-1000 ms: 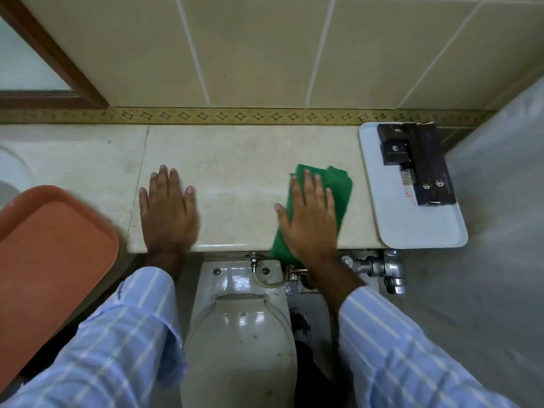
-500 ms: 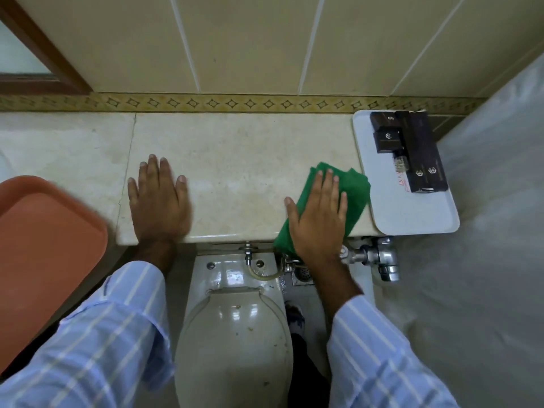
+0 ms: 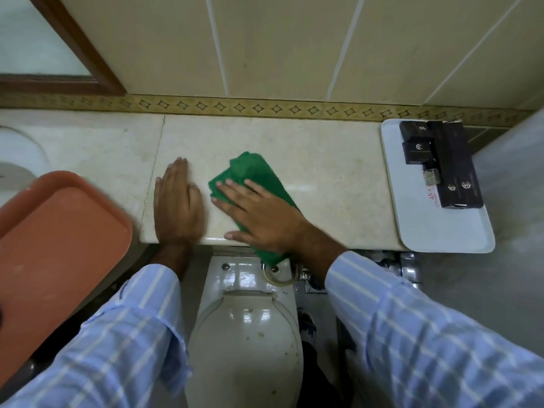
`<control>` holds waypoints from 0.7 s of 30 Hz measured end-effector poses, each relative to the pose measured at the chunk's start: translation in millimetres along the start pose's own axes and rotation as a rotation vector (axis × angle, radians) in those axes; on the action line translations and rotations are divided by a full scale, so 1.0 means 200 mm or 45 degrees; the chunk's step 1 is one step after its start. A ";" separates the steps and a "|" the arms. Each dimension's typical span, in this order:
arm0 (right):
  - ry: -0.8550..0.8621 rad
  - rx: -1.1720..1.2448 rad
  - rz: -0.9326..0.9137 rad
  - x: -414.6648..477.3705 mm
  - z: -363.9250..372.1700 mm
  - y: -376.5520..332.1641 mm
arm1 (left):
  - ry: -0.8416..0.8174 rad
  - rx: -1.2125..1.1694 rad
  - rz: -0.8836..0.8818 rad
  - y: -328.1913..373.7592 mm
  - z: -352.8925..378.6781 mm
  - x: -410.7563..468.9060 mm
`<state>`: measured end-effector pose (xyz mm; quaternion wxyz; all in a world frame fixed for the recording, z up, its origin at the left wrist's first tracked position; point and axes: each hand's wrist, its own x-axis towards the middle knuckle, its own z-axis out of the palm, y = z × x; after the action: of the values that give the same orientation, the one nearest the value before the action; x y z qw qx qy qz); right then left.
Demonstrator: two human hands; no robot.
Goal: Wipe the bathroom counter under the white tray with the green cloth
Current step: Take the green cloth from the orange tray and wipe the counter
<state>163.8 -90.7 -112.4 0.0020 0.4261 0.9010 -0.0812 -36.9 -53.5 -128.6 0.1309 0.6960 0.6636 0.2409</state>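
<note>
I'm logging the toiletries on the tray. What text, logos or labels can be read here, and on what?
"NT": red letters, the end of a cut-off word, on a white packet on the white tray.
Black boxes: small pale logo emblems only; any wording is too small to read.
Nothing else carries text.

Cream glazed wall tiles are seen across the top, edged by a patterned yellow border strip. A brown wooden frame is set at 10 o'clock. A white ceramic toilet is tucked in at 6 o'clock, with chrome pipework at 4 o'clock.
</note>
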 end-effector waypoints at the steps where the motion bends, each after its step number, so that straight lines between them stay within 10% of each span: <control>1: 0.012 0.023 -0.050 -0.02 -0.01 -0.01 | -0.001 -0.063 -0.002 0.00 -0.01 -0.01; 11: 0.232 0.532 1.319 -0.48 -0.26 0.04 | -0.081 -0.279 -0.111 0.15 -0.10 0.05; 21: -0.001 0.901 1.340 -0.41 -0.35 0.03 | -0.565 -0.168 -0.323 0.42 -0.14 0.17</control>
<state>225.6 -139.6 -37.3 -0.0989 0.7870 0.4894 -0.3625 20.7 -31.8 -56.7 0.3474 0.6331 0.6835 0.1067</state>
